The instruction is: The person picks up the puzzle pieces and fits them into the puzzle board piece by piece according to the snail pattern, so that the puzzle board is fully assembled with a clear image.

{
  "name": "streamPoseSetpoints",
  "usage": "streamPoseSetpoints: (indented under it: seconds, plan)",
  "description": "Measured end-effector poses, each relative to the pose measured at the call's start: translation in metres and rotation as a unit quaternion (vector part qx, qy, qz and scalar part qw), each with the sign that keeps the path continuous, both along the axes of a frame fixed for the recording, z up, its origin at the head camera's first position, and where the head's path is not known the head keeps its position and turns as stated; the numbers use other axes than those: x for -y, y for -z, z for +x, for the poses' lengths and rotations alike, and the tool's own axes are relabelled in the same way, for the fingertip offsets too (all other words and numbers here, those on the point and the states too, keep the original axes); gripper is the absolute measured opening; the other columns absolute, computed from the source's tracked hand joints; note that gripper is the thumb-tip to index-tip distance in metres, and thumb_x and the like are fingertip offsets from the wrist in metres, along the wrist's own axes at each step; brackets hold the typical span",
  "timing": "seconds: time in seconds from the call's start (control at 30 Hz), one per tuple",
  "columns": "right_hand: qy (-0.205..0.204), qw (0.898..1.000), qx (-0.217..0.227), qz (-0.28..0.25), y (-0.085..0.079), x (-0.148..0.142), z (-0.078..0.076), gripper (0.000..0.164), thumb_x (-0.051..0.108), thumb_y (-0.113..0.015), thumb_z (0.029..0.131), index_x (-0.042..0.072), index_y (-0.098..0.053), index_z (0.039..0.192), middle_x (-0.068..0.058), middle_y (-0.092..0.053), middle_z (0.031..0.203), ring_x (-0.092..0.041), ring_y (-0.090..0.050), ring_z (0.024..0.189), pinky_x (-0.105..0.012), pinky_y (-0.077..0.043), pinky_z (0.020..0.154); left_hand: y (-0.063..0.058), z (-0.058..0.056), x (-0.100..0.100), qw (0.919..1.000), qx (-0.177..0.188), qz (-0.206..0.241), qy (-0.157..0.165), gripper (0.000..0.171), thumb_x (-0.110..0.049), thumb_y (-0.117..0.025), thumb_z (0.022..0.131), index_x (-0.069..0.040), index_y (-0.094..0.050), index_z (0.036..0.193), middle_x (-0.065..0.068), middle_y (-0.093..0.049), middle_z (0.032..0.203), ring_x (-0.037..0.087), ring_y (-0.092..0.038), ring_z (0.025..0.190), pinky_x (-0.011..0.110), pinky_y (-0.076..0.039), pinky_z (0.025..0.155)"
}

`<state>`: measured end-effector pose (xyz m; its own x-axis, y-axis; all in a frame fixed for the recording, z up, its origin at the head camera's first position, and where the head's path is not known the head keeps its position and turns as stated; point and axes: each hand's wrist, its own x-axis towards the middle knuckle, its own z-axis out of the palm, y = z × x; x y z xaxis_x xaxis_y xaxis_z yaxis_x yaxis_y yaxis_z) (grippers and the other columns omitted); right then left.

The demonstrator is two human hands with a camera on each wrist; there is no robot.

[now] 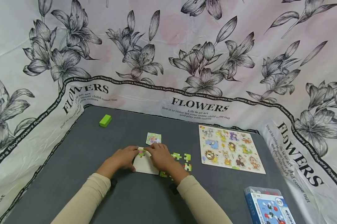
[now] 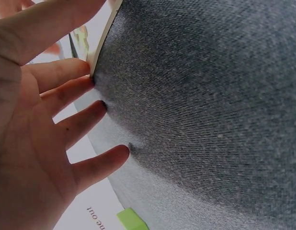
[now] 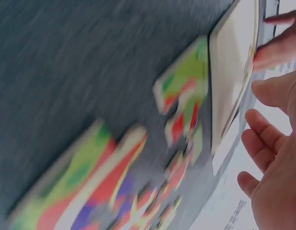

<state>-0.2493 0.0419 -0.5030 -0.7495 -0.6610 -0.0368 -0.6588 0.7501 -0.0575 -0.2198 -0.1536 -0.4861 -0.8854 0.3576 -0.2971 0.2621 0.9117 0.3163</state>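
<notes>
A pale square puzzle tray lies on the dark table between both hands, with a green puzzle piece with a pink patch at its far edge. My left hand spans the tray's left side, its fingers spread and fairly straight, fingertips at the tray edge. From the right, my right hand reaches over the tray, its fingertips right by the piece. In the right wrist view its thumb and loosely bent fingers are close beside the tray. Loose jigsaw pieces lie right of the tray, some hidden by the right hand.
A small picture card lies just beyond the tray. Farther off are a green block at the back left, an animal puzzle board at the right and a blue box at the front right. A flowered cloth borders the table.
</notes>
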Motion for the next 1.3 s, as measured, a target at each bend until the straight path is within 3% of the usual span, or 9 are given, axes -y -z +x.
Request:
streamPoseSetpoints:
  seconds: [0.4,0.63,0.9,1.3]
  plan:
    - [0.022,0.995,0.015,-0.096,-0.004,-0.062,-0.013,0.041,0.016,-0.064,0.094,0.02,-0.057,0.135,-0.009,-0.055,0.129,-0.033,-0.049,0.121,-0.055,-0.033,0.106,0.002,-0.001,0.006,0.9999,0.01,-0.006,-0.009,0.082,-0.028,-0.085,0.074,-0.001,-0.047,0.142,0.015,-0.036,0.153,0.034,-0.032,0.142,0.062,-0.034,0.104]
    - [0.054,0.995,0.022,-0.084,-0.002,-0.088,-0.017,0.042,0.021,-0.069,0.091,0.02,-0.06,0.132,-0.009,-0.058,0.128,-0.034,-0.049,0.121,-0.057,-0.034,0.102,-0.001,-0.002,0.009,0.9999,0.009,-0.003,-0.011,0.082,-0.029,-0.084,0.075,-0.002,-0.047,0.142,0.016,-0.035,0.153,0.035,-0.031,0.142,0.062,-0.033,0.104]
    - [0.05,0.996,0.013,-0.07,0.003,-0.1,-0.013,0.029,0.019,-0.069,0.091,0.016,-0.067,0.119,-0.01,-0.062,0.118,-0.033,-0.052,0.114,-0.056,-0.035,0.101,0.002,-0.002,0.007,0.9998,0.011,0.003,-0.014,0.082,-0.029,-0.085,0.075,-0.002,-0.047,0.142,0.016,-0.035,0.153,0.035,-0.032,0.141,0.063,-0.033,0.104]
    - [0.053,0.994,0.009,-0.095,0.003,-0.107,-0.009,0.025,0.017,-0.068,0.091,0.016,-0.069,0.117,-0.009,-0.063,0.115,-0.033,-0.054,0.11,-0.055,-0.038,0.097,0.005,-0.002,0.001,0.9999,0.009,0.001,-0.007,0.082,-0.029,-0.084,0.075,-0.001,-0.046,0.142,0.015,-0.035,0.153,0.035,-0.031,0.142,0.063,-0.032,0.104]
